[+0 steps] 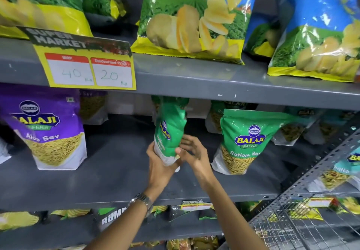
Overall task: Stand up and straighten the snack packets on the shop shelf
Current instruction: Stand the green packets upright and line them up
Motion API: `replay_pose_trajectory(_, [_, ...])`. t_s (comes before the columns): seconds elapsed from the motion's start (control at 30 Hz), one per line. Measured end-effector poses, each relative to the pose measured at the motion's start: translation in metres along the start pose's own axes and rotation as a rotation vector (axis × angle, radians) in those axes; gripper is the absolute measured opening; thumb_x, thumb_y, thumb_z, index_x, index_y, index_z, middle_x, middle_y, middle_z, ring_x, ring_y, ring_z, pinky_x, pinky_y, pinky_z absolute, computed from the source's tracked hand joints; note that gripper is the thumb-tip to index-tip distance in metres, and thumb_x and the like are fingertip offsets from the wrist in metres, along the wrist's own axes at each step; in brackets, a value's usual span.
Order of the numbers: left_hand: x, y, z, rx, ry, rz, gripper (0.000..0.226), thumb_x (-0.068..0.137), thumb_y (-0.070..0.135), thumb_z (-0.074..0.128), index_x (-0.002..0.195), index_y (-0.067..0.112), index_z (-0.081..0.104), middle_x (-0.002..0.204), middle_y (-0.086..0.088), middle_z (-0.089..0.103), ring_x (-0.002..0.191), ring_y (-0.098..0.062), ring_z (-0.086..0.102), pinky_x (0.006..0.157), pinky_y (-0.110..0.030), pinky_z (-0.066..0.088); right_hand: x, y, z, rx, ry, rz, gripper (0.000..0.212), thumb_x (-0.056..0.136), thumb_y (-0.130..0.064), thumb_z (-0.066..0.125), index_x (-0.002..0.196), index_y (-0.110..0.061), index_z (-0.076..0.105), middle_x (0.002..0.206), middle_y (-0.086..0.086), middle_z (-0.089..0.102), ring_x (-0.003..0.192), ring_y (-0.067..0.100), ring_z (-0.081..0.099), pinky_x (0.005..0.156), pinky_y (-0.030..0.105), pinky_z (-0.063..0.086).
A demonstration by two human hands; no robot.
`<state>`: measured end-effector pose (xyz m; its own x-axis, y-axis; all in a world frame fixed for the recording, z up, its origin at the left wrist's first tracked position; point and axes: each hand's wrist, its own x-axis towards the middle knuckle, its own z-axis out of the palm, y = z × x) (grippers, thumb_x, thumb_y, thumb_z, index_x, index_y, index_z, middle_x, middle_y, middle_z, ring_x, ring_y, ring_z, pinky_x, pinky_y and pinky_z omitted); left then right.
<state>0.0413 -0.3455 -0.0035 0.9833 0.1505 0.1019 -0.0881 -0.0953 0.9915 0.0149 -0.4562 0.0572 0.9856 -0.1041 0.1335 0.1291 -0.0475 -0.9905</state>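
A green Ratlami Sev packet (169,131) stands nearly upright and turned edge-on in the middle of the grey middle shelf (116,171). My left hand (158,165) grips its lower end from the left and below. My right hand (192,153) is beside the packet's right side, fingers spread, its thumb touching the lower edge. A second green Ratlami Sev packet (246,140) stands upright to the right, facing front. A purple Aloo Sev packet (48,129) stands at the left.
Large potato-chip bags (194,17) fill the upper shelf, with a yellow price card (87,66) hung on its edge. More packets stand at the back and right of the middle shelf. A slotted metal upright (311,171) and a wire basket (292,228) are at lower right.
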Motion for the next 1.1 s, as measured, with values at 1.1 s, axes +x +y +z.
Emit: replay_pose_trajectory(1.1, [0.046,-0.006,-0.065,-0.107,-0.285,0.007,0.069,0.07,0.021,0.079,0.127,0.025,0.042,0.118,0.015,0.061,0.104,0.007,0.06,0.076,-0.008,0.049,0.046,0.026,-0.024,-0.14,0.106,0.045,0.052,0.062,-0.009,0.085,0.098,-0.021,0.05,0.101,-0.001,0.061,0.084,0.001,0.058,0.064,0.01,0.048])
